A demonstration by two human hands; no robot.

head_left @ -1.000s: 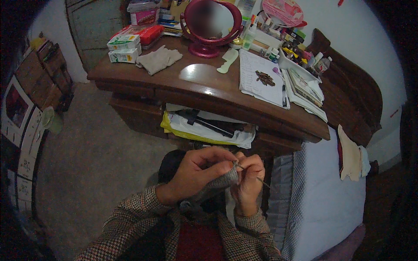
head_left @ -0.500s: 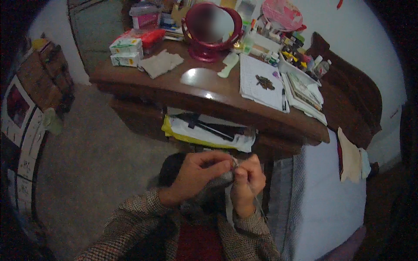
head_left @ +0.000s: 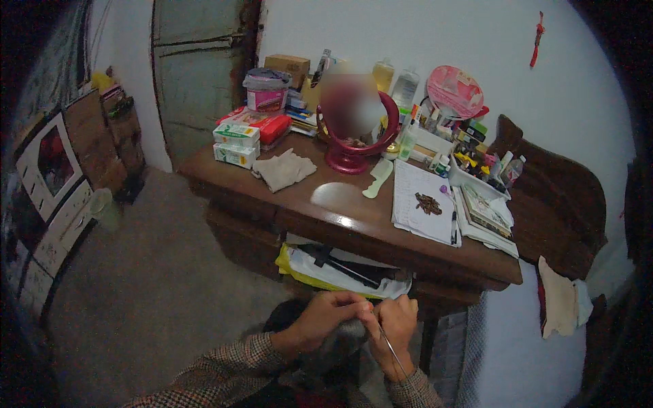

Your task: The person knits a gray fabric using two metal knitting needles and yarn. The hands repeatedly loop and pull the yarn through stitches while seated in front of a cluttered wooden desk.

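Note:
My left hand [head_left: 318,321] and my right hand [head_left: 397,325] meet fingertip to fingertip above my lap, in front of the desk's drawer. A thin, shiny knitting needle [head_left: 390,350] runs from the right fingers back along that hand to the wrist. The right hand is closed round it. Thumb and forefinger of the left hand pinch at the same spot. Below the left fingers hangs a grey, soft piece of knitting [head_left: 349,337], dim and partly hidden by the hands. Exactly what lies between the fingertips is too small to make out.
Ahead is a brown desk [head_left: 299,204] with an open drawer [head_left: 347,268]. On it stand a red-framed mirror [head_left: 347,161], a grey cloth [head_left: 286,170], a pale green comb [head_left: 377,179], a notepad [head_left: 415,190] and bottles. A bed [head_left: 530,340] is at right.
The view has tilted up, so the desk and my hands sit lower in it. My right hand has turned, and the needle along it now shows plainly. Both hands stay together.

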